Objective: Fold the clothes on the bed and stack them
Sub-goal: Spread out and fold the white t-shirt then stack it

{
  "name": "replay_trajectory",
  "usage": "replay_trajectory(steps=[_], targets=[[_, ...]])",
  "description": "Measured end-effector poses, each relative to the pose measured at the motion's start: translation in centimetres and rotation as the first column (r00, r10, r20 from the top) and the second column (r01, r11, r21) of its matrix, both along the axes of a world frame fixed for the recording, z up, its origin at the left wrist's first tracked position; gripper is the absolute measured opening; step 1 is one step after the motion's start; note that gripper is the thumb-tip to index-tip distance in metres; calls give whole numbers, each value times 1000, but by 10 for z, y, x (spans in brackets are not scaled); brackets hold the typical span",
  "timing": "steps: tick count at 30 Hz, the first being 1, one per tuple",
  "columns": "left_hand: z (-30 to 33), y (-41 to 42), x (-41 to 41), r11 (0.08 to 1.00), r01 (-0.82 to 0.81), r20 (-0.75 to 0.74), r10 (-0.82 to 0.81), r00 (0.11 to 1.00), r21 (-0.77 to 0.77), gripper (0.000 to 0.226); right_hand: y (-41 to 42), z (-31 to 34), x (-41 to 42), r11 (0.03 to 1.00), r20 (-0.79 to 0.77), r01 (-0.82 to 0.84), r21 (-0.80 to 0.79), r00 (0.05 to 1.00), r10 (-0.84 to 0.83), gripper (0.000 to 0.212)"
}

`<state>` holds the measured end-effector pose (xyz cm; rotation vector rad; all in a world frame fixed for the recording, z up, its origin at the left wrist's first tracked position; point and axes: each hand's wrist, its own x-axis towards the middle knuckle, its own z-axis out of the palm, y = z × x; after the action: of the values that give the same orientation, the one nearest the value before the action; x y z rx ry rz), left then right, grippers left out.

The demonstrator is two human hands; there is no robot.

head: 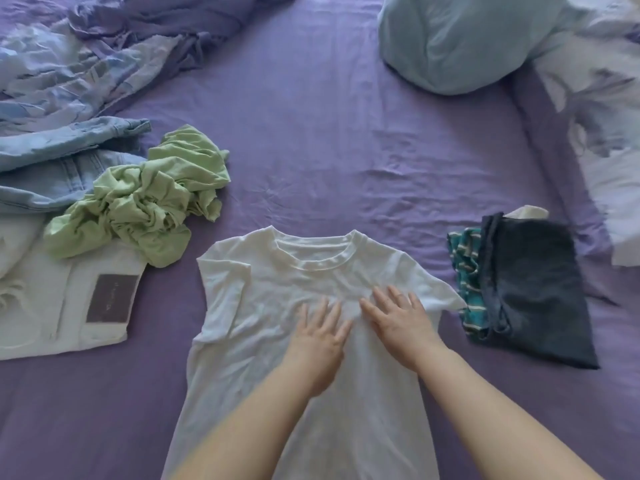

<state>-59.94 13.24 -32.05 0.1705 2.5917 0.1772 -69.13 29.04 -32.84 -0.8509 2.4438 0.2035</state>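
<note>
Flatly, left hand (317, 344) and right hand (401, 322) press white T-shirt (263, 341).

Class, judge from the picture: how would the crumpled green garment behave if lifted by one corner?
The green garment is bunched in soft folds, so it is probably floppy and would unravel and hang. It looks thin, likely light. On the wrinkled sheet, pushing may bunch it.

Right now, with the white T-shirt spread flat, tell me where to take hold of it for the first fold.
Probably pinch the white T-shirt at its right sleeve and shoulder, coming from the right edge. That sleeve lies spread out flat, while the left sleeve is already turned in. Both hands, left hand and right hand, lie flat on the chest, holding nothing.
</note>
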Motion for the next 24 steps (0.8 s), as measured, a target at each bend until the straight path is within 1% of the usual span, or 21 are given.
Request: replay_trajectory(steps=[3, 6, 8, 10, 13, 16, 17, 19, 20, 21, 22, 23, 24], targets=[[4, 49, -15, 991, 124, -27, -123, 992, 47, 55, 31, 8, -19, 999, -44, -9, 43, 999, 11, 53], [5, 85, -29, 984, 168, -139, -158, 978, 63, 45, 45, 13, -39, 998, -78, 19, 52, 997, -15, 59], [3, 100, -39, 985, 144, -220, -121, 968, 91, 34, 51, 16, -51, 997, -110, 46, 69, 993, -38, 67], [0, 110, -47, 987, 71, -252, -32, 967, 147, 32, 55, 19, -61, 994, -91, 104, 40, 991, -100, 71], [-5, 122, -55, 987, 23, -204, 10, 979, 158, 33, 60, 23, -70, 988, -41, 145, -53, 988, -148, 59], [4, 131, -58, 993, -1, -190, 24, 982, 120, 34, 59, 26, -72, 984, -59, 138, -115, 988, -145, 48], [9, 133, -57, 993, -28, -212, 52, 976, 115, 35, 57, 28, -72, 980, -65, 140, -140, 987, -150, 46], [10, 134, -54, 975, -114, -267, 163, 950, 191, 33, 51, 30, -74, 963, -44, 173, -205, 982, -186, 44], [10, 133, -52, 948, -182, -231, 245, 942, 262, 25, 47, 31, -75, 944, -10, 213, -253, 975, -223, 44], [10, 132, -49, 891, -310, -190, 385, 903, 331, 14, 42, 33, -77, 913, 40, 267, -309, 962, -268, 44], [10, 129, -46, 802, -470, -82, 532, 843, 369, 9, 36, 34, -79, 867, 106, 334, -370, 942, -318, 45], [8, 126, -42, 698, -605, -7, 657, 754, 383, 10, 28, 35, -80, 800, 199, 419, -430, 908, -368, 45], [7, 122, -37, 600, -713, 56, 750, 659, 362, 12, 21, 36, -80, 710, 319, 519, -476, 854, -410, 45]])
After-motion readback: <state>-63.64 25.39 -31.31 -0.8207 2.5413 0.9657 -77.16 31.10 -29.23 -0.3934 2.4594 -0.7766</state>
